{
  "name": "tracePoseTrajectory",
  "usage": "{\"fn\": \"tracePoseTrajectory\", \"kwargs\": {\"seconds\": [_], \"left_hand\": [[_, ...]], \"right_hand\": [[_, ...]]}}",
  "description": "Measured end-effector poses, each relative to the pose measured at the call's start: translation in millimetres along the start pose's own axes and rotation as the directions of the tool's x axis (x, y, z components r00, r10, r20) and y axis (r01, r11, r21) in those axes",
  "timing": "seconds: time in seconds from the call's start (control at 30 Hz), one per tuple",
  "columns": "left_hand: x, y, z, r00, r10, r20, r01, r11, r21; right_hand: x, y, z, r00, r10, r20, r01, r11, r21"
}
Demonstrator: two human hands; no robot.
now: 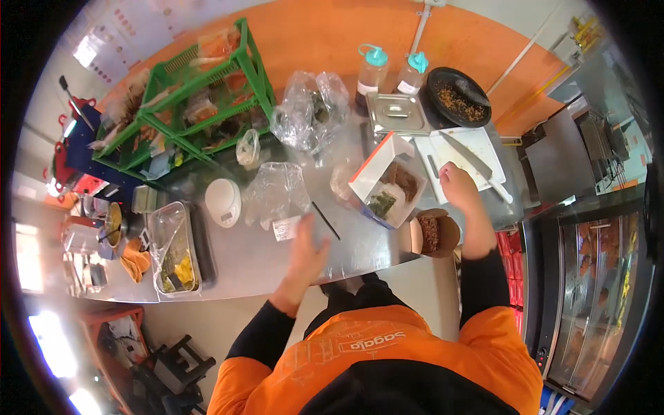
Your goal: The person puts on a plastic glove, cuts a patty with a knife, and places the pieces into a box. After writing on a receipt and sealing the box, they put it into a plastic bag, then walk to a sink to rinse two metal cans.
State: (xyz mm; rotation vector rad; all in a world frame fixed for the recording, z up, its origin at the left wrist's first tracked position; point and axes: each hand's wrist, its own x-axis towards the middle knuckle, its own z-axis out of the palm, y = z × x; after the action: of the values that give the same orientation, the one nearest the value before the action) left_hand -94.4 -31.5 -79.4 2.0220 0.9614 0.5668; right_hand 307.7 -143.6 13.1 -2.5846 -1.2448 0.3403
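Head view looks down on a grey metal surface [360, 242] with a person in an orange and black top standing before it. The left hand [308, 250] hovers above the surface with the fingers spread and blurred, holding nothing. Just beside it, on the far side, lie a thin dark stick [325, 220] and a small white paper label [285, 227]. Further beyond is a crumpled clear plastic bag [277, 190], and to its left a round white kitchen scale [223, 201].

The right hand [456, 185] is closed into a loose fist and rests at the near edge of a white cutting board [484, 142]; I cannot tell if it pinches something. A long knife with a white handle [477, 164] lies on this board, just beyond the hand. To the left of this hand stands an open white cardboard box with food inside [389, 187]. Near the wrist, at the edge of the surface, sits a brown paper cup with dark food [432, 235].
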Motion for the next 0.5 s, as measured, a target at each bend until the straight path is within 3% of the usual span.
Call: {"fn": "tracePoseTrajectory", "kwargs": {"seconds": [0.07,0.1,0.13,0.17,0.27,0.3,0.37,0.4,0.5], "left_hand": [[25,44,34,0.973,-0.160,0.169,0.212,0.907,-0.363],[37,60,49,0.988,-0.118,0.103,0.148,0.924,-0.352],[50,72,63,0.996,-0.078,0.034,0.085,0.937,-0.338],[59,76,70,0.999,-0.042,-0.034,0.028,0.947,-0.321],[80,45,78,0.984,-0.174,-0.023,0.141,0.862,-0.486],[81,42,66,0.980,-0.195,-0.050,0.166,0.922,-0.349],[74,32,32,0.967,-0.236,-0.097,0.232,0.971,-0.050],[73,26,18,0.969,-0.238,-0.066,0.232,0.969,-0.081],[63,14,-11,0.964,-0.266,0.030,0.267,0.950,-0.159]], "right_hand": [[52,63,65,0.979,-0.175,0.106,0.157,0.974,0.163],[78,93,96,0.953,-0.260,0.157,0.215,0.943,0.255],[55,31,47,0.886,-0.060,0.460,-0.098,0.945,0.312],[61,24,57,0.873,-0.126,0.471,-0.028,0.951,0.306],[65,-8,67,0.775,-0.239,0.586,0.169,0.970,0.172],[67,-10,81,0.667,-0.381,0.641,0.331,0.922,0.204],[53,-24,79,0.583,-0.317,0.748,0.061,0.935,0.349],[50,-25,82,0.534,-0.327,0.780,-0.074,0.901,0.428],[66,-7,107,0.537,-0.347,0.769,-0.189,0.839,0.511]]}}
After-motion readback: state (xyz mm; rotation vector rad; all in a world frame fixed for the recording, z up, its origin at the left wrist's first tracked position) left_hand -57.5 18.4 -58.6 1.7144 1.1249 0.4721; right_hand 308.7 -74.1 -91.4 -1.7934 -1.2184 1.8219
